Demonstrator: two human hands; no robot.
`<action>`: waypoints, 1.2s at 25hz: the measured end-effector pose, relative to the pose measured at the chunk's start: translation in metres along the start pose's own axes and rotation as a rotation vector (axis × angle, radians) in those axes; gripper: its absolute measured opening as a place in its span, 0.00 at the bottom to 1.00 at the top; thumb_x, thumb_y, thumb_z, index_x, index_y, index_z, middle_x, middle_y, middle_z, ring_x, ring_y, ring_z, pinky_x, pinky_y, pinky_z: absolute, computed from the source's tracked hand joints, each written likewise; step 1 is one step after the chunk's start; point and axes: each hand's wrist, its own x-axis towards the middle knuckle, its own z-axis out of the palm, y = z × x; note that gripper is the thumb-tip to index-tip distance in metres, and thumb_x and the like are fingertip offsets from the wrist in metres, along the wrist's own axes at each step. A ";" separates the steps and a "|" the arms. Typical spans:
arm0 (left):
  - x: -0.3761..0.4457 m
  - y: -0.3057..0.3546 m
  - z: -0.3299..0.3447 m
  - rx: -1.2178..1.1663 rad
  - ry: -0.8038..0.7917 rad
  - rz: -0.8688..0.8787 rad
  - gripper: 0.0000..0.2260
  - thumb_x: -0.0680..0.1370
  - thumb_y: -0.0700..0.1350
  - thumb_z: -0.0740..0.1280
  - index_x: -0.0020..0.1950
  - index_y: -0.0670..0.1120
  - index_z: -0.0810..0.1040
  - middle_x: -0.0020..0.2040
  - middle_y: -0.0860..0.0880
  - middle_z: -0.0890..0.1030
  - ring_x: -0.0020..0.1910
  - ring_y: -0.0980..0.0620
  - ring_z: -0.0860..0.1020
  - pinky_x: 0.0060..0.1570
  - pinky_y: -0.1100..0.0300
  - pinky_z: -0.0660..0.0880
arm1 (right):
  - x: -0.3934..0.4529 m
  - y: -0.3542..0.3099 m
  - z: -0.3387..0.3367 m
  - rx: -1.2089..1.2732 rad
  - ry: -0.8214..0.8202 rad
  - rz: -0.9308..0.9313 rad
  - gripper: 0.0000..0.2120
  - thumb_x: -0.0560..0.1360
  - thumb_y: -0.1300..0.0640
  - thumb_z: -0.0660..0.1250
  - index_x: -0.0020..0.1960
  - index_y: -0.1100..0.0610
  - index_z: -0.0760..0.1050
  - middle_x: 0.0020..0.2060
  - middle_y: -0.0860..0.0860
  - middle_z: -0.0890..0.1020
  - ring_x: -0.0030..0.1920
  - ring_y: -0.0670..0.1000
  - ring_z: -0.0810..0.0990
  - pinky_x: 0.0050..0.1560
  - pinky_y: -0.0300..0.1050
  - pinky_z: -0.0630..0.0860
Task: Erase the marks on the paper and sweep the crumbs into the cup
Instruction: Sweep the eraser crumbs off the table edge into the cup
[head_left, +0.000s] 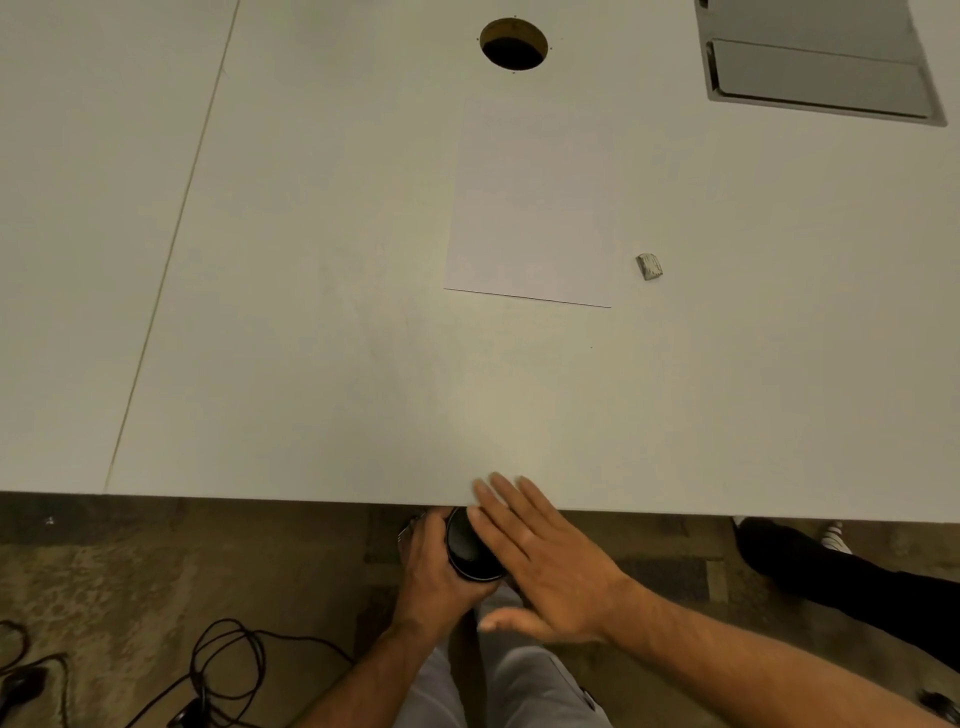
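A: A pale desk (311, 312) fills most of the view; patterned carpet (104, 582) shows below its near edge; a seam runs down its left side.

B: What sits on it, largest first?

A: A metal hatch (821, 67) at the far right; a white paper (530, 208) lying flat in the middle, marks too faint to judge; a round cable hole (513, 44) beyond the paper; a small grey eraser (649, 266) just right of the paper's near corner, apart from it.

B: And the hands?

A: The left hand (436, 571) curls round a dark cup (470, 551) held just under the desk's near edge; the right hand (540, 556) is spread flat, fingertips on the edge above the cup's mouth; crumbs cannot be made out.

B: Anything else?

A: Black cables (223, 670) on the floor at near left.
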 end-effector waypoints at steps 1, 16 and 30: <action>0.000 -0.001 0.000 0.001 -0.009 -0.004 0.37 0.58 0.56 0.84 0.61 0.53 0.71 0.58 0.52 0.78 0.60 0.48 0.77 0.59 0.46 0.78 | 0.000 -0.002 0.003 -0.007 -0.037 -0.066 0.47 0.76 0.29 0.52 0.79 0.61 0.43 0.79 0.60 0.45 0.79 0.58 0.42 0.77 0.58 0.43; -0.037 0.004 -0.022 -0.013 0.027 0.341 0.48 0.57 0.61 0.87 0.73 0.60 0.70 0.68 0.60 0.76 0.68 0.57 0.76 0.65 0.59 0.76 | 0.005 0.042 -0.024 0.226 0.336 0.274 0.38 0.80 0.36 0.56 0.80 0.57 0.48 0.80 0.53 0.48 0.79 0.56 0.46 0.76 0.57 0.48; 0.111 0.187 -0.087 -0.185 0.369 0.555 0.41 0.58 0.59 0.84 0.67 0.63 0.69 0.63 0.65 0.77 0.63 0.57 0.78 0.58 0.66 0.78 | 0.136 0.187 -0.103 -0.014 0.342 0.688 0.47 0.75 0.26 0.45 0.80 0.59 0.43 0.79 0.58 0.46 0.79 0.56 0.39 0.77 0.60 0.41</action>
